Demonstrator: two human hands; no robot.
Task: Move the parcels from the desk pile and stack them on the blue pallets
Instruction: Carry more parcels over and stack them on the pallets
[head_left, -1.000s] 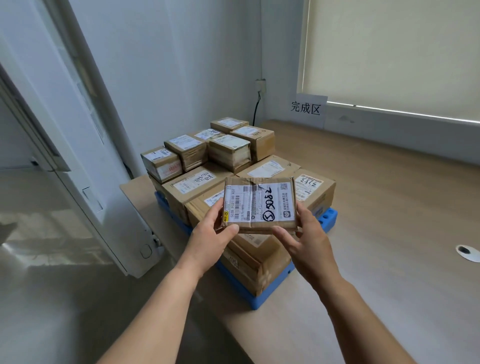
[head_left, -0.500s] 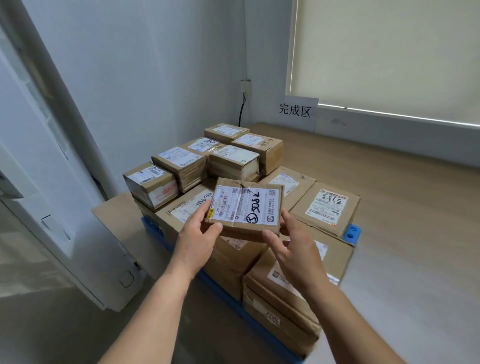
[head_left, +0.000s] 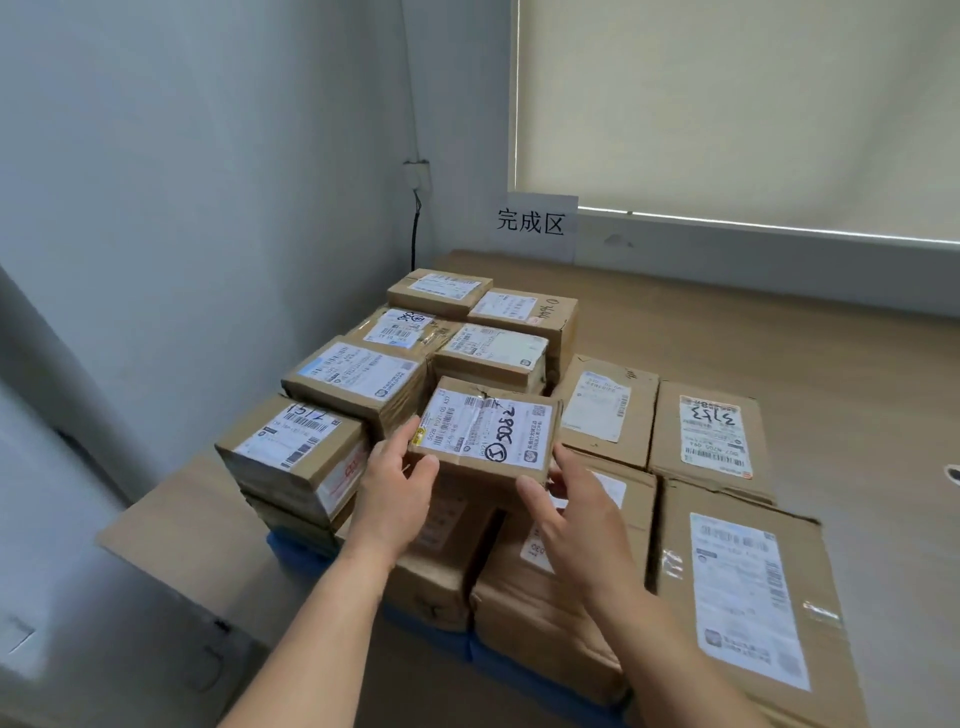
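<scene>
Looking down over two bare forearms; pinching a small parcel (head_left: 485, 434) by its near corners, left hand (head_left: 395, 488) with thumb on top and fingers tucked under, right hand (head_left: 576, 525) likewise at the right corner; held level and label up, just over the lower boxes, probably for setting flat in the gap before the upper tier of the stack (head_left: 358, 374); gripped at the corners, likely to keep fingers out of the landing spot; below, only slivers of blue pallet (head_left: 296, 551) showing under the cartons; beyond, a wood surface (head_left: 779, 332), then a paper sign (head_left: 532, 223) on the wall, a dangling cable (head_left: 415, 228) and a drawn blind (head_left: 727, 104); cannot tell whether the parcel touches anything beneath; fingertips under it hidden; nearest right box cut off by the frame; desk pile out of view.
</scene>
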